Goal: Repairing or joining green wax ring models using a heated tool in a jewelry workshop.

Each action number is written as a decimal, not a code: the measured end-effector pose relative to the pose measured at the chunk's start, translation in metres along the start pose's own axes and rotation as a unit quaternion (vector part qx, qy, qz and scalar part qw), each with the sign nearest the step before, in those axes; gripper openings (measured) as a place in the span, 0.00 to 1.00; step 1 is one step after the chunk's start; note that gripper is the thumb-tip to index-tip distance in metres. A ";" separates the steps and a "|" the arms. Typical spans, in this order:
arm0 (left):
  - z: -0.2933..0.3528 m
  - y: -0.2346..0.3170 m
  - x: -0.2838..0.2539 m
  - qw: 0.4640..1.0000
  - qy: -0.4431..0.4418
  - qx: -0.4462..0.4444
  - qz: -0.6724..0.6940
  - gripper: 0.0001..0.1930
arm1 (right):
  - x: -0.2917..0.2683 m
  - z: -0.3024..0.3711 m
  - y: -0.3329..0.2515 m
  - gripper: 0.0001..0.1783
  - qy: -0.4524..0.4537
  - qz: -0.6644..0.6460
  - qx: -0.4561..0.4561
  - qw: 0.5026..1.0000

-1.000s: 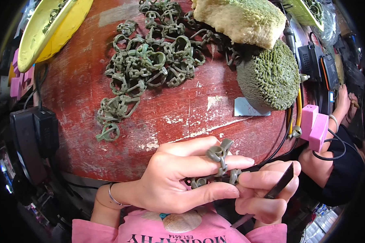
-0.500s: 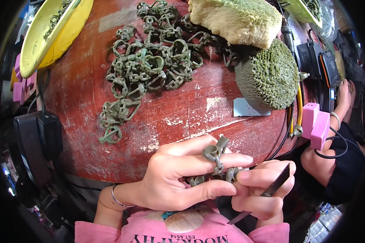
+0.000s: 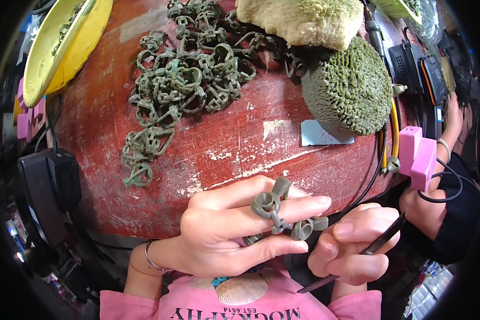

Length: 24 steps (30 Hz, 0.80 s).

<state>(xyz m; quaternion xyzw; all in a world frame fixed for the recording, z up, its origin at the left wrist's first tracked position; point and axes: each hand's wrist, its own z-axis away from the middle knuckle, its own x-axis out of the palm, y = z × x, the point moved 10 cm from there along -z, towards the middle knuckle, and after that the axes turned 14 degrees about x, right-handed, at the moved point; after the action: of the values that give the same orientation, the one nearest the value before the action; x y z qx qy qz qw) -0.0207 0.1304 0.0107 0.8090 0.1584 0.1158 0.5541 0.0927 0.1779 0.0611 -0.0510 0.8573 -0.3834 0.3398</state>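
Observation:
My left hand [image 3: 224, 216] is closed on a short green wax-like chain with ring-shaped links [image 3: 281, 188], which drapes over and between its fingers. Part of the chain is hidden behind those fingers. To its right, my right hand [image 3: 352, 248] grips a slim dark metal tool [image 3: 385, 234] with narrow ends, slanting across the palm. A small gap separates the right fingertips from the chain. Farther off on the red worn table [image 3: 218, 178] lies a tangled pile of similar green linked rings [image 3: 186, 80].
A round green-crusted block [image 3: 352, 88] stands at the far right, with a cream sponge [image 3: 298, 24] against it and pale blue paper [image 3: 325, 134] beneath. A yellow basin [image 3: 77, 58] is at far left. Pink blocks [image 3: 422, 162], cables and another person's arm [image 3: 429, 208] line the right side.
My right hand has drawn away to the right from the chain, which its fingertips were touching. The chain stays in my left hand. The whole view has shifted slightly.

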 end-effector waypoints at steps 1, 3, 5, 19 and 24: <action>-0.001 0.001 0.001 1.000 -0.004 0.001 -0.001 0.18 | -0.001 -0.001 -0.002 0.14 0.000 0.001 0.001 1.000; -0.001 0.001 0.001 1.000 -0.003 0.001 0.000 0.18 | 0.006 -0.005 -0.004 0.14 -0.056 -0.019 0.010 0.998; 0.000 0.001 0.001 1.000 -0.001 0.000 -0.001 0.18 | 0.004 -0.010 -0.001 0.16 -0.040 -0.078 0.030 0.996; -0.001 0.000 -0.003 0.999 0.021 0.015 0.028 0.12 | 0.017 -0.016 0.020 0.16 -0.100 -0.179 0.113 0.972; 0.000 0.002 -0.004 0.999 0.029 0.014 0.020 0.11 | 0.018 -0.014 0.019 0.17 -0.109 -0.177 0.118 0.971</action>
<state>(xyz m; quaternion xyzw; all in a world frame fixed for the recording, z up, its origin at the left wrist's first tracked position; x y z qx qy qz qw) -0.0243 0.1279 0.0130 0.8159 0.1596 0.1482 0.5356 0.0730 0.1934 0.0451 -0.2023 0.7412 -0.5282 0.3614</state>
